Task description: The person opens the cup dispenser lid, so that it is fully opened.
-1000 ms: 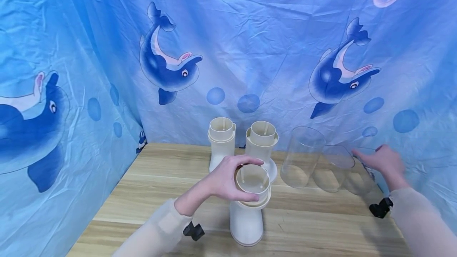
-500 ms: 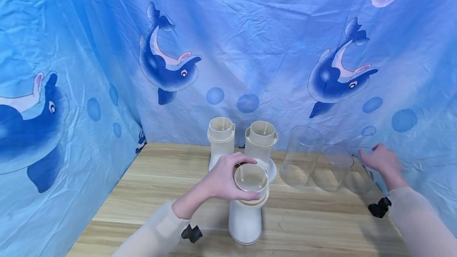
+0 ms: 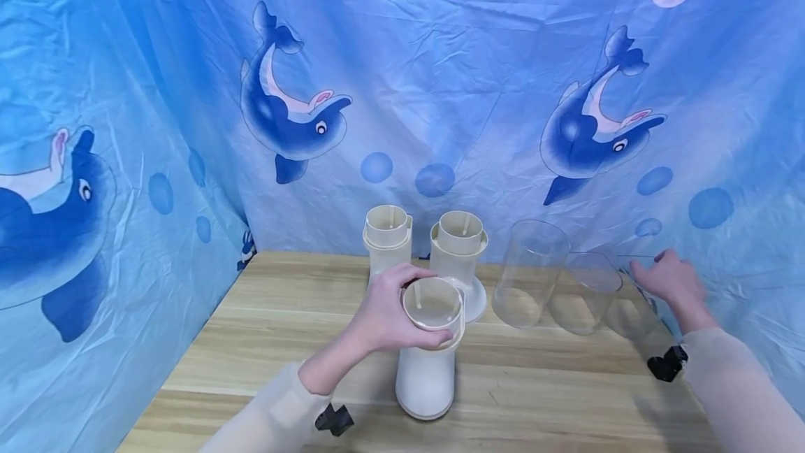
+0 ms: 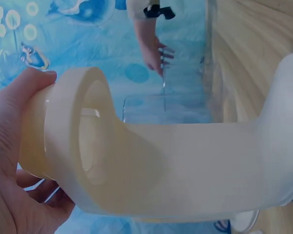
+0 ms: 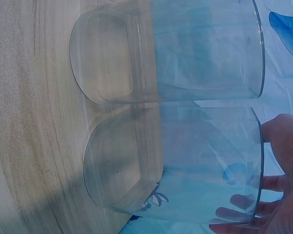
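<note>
My left hand (image 3: 390,310) grips the round upper collar of a cream-white plastic stand (image 3: 425,383), thumb on the near side and fingers round the far side. In the left wrist view the stand (image 4: 185,165) shows a wide ring at the collar, a long body and a flared foot. Two similar stands, one left (image 3: 388,257) and one right (image 3: 458,264), are upright behind it. At the far right my right hand (image 3: 671,278) holds the rim of a clear cylinder (image 5: 210,161), thumb and fingers spread round it; some fingers show through the wall.
Two more clear cylinders, one tall (image 3: 531,275) and one beside it (image 3: 585,296), stand left of the held one, close together. The wooden table (image 3: 534,397) ends at a blue dolphin-print curtain (image 3: 402,89) at the back and sides.
My left hand and the stand have shifted slightly left and away from me. The right hand has moved a little rightward at the cylinder's rim. The other stands and cylinders stay put.
</note>
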